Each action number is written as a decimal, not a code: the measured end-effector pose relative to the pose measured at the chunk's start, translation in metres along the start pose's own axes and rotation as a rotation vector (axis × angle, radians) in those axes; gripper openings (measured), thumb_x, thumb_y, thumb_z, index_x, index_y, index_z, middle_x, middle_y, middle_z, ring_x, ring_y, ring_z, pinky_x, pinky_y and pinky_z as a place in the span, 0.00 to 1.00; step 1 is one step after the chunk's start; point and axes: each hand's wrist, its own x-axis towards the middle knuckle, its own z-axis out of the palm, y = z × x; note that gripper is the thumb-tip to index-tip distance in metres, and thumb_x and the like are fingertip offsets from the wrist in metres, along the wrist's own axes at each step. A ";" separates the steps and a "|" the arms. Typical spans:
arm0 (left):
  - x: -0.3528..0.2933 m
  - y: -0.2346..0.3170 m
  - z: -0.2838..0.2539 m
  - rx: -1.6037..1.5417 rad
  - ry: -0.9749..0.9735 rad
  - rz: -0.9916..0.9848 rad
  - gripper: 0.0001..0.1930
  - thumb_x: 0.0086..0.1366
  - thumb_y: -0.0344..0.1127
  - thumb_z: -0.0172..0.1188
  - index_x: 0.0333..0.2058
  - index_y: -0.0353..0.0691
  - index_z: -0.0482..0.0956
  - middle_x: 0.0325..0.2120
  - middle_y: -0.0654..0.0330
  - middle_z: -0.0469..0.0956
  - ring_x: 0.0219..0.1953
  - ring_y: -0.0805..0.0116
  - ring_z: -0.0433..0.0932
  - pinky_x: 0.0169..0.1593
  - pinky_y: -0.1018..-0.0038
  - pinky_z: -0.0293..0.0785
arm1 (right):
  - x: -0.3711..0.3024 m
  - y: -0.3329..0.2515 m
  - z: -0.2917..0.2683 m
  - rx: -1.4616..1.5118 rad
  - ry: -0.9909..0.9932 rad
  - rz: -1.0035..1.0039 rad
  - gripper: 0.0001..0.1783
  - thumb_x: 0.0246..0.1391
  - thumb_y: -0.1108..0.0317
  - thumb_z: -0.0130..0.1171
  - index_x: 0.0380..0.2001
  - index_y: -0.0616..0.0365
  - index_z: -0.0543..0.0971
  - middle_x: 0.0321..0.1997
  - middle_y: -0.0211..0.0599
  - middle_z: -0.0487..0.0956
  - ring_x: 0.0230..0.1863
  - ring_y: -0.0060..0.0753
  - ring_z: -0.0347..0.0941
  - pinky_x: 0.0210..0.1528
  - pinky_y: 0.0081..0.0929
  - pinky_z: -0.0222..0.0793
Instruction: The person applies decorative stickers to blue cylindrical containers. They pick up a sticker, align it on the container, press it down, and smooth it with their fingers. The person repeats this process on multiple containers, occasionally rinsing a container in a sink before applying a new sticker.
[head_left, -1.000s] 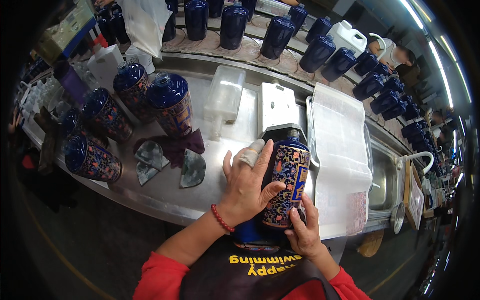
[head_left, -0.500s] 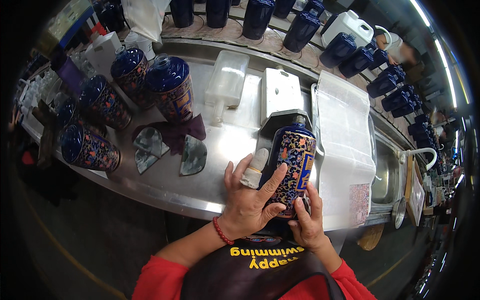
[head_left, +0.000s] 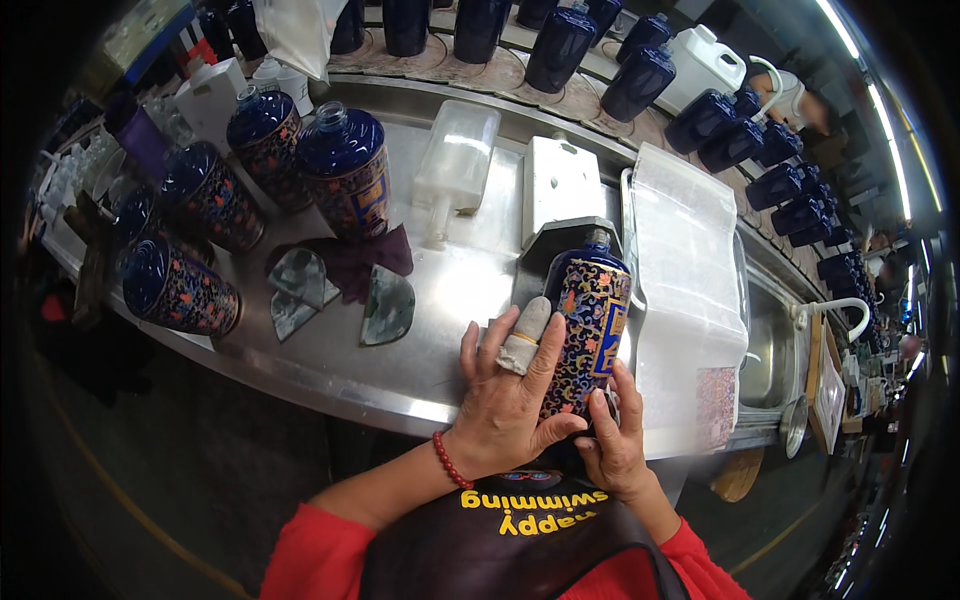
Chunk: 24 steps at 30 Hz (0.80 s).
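A dark blue glass bottle [head_left: 592,310] with a colourful floral wrap and a blue panel leans back in a dark angular stand [head_left: 541,247] in front of me. My left hand [head_left: 505,405] lies along its left side, thumb and index finger against the wrap, the other fingers spread outward. One of those fingers wears a grey finger cover [head_left: 531,320] with a yellow band. Low on the bottle's right side, the bent fingers of my right hand [head_left: 617,440] press on it. Between them, both hands hold the bottle. Its base is partly hidden by my hands.
Several patterned bottles [head_left: 345,175] stand left on the steel table [head_left: 390,375], behind a purple cloth [head_left: 355,262] and dark curved pads [head_left: 387,307]. A clear block-shaped container [head_left: 458,155] lies mid-table. White sheets [head_left: 690,250] and a sink [head_left: 768,340] are right. Plain blue bottles [head_left: 560,45] line a conveyor behind.
My left hand has shifted slightly right, and its index finger has moved from the bottle's front toward its left edge. The plain bottles on the conveyor have moved leftward. My right hand has barely moved.
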 end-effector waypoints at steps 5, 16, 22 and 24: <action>-0.012 -0.007 -0.005 0.034 0.007 -0.003 0.53 0.67 0.75 0.43 0.74 0.35 0.51 0.72 0.39 0.54 0.71 0.37 0.50 0.71 0.39 0.35 | 0.000 -0.001 -0.001 -0.008 0.019 -0.001 0.42 0.46 0.74 0.70 0.68 0.58 0.69 0.74 0.69 0.55 0.70 0.69 0.61 0.68 0.54 0.63; -0.051 -0.011 0.004 0.122 0.020 0.035 0.44 0.68 0.75 0.41 0.71 0.50 0.65 0.71 0.52 0.60 0.71 0.47 0.52 0.69 0.37 0.37 | -0.002 -0.001 0.002 0.052 0.023 0.048 0.37 0.56 0.69 0.67 0.69 0.57 0.68 0.75 0.68 0.55 0.71 0.69 0.60 0.70 0.54 0.60; -0.062 -0.015 0.009 0.180 0.018 0.112 0.42 0.69 0.74 0.40 0.71 0.52 0.66 0.70 0.55 0.63 0.71 0.48 0.53 0.69 0.37 0.39 | -0.004 -0.002 0.002 0.047 0.011 0.061 0.38 0.57 0.69 0.66 0.70 0.56 0.67 0.76 0.67 0.54 0.73 0.70 0.58 0.71 0.54 0.57; -0.064 -0.017 0.010 0.181 0.026 0.110 0.42 0.69 0.73 0.40 0.71 0.52 0.66 0.70 0.54 0.63 0.71 0.49 0.52 0.69 0.37 0.39 | -0.005 -0.001 0.003 0.053 0.011 0.072 0.38 0.56 0.69 0.66 0.70 0.56 0.67 0.76 0.68 0.54 0.73 0.70 0.58 0.71 0.54 0.58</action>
